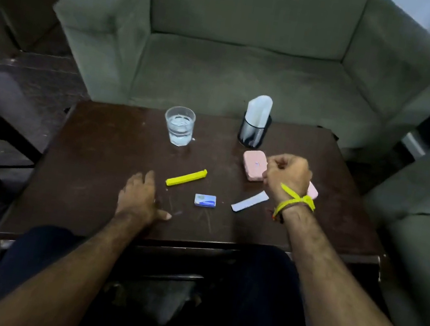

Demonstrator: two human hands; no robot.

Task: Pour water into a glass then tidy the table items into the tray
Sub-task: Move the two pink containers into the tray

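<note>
A grey-green sofa (242, 62) stands behind the table, another upholstered seat (427, 215) at right.

My right hand (287, 175) is curled over the pink case (253, 166), hiding its near right part; only a pink corner shows past my wrist. Can't tell whether the fingers touch the case or grip anything. The white strip's (249, 201) far end runs under my wrist. The small box's (205, 200) print is too small to read. The white item in the mesh cup (253, 133) is blurred; can't tell what it is. The counter's (95, 157) near edge is hidden by my knees. The sofa's (243, 53) top is cut off by the frame.
</note>
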